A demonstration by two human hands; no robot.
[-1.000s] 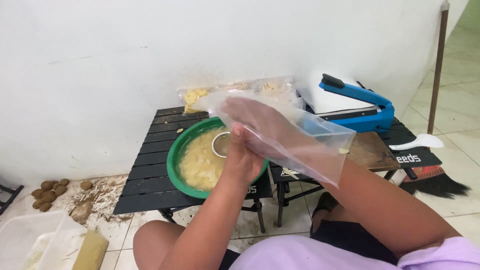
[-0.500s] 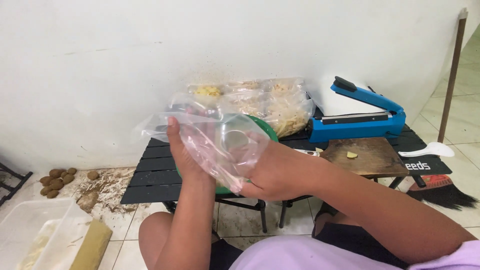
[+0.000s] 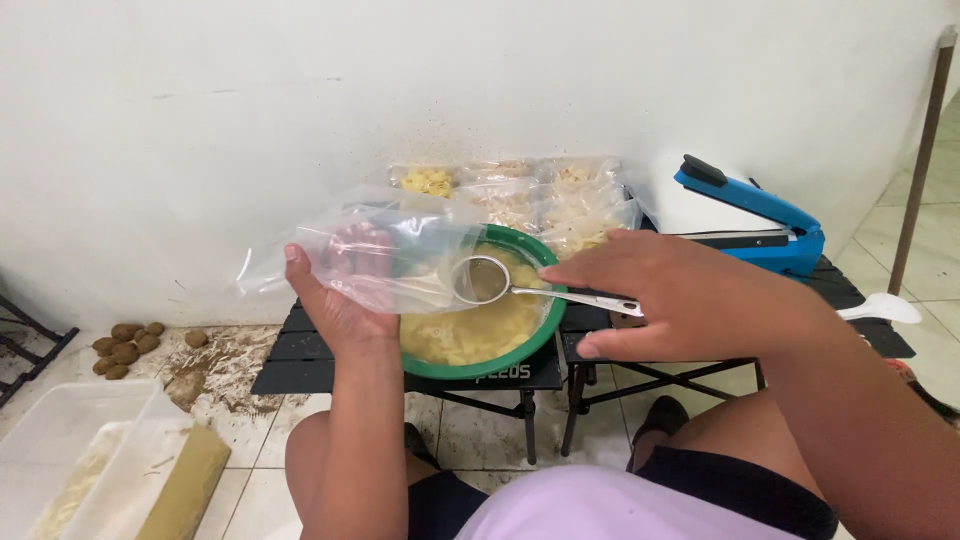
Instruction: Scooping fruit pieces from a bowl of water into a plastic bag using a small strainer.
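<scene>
The clear plastic bag [image 3: 370, 255], previously spread by both hands, is now gripped by the left hand [image 3: 335, 290] alone; a metal strainer [image 3: 500, 282] is gripped by the right hand [image 3: 670, 300] above the green bowl [image 3: 480, 330].

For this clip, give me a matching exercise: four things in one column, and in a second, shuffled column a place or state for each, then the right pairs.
Things
1. clear plastic bag
2. small metal strainer
3. green bowl
4. blue heat sealer

Places or states
A. standing on the black table at the right, by the wall
B. held by its handle in the right hand, its cup over the bowl
C. on the black slatted table, holding pale yellow pieces in liquid
D. held up in the left hand, lying sideways

Pairs: 1-D, 2-B, 3-C, 4-A
</scene>
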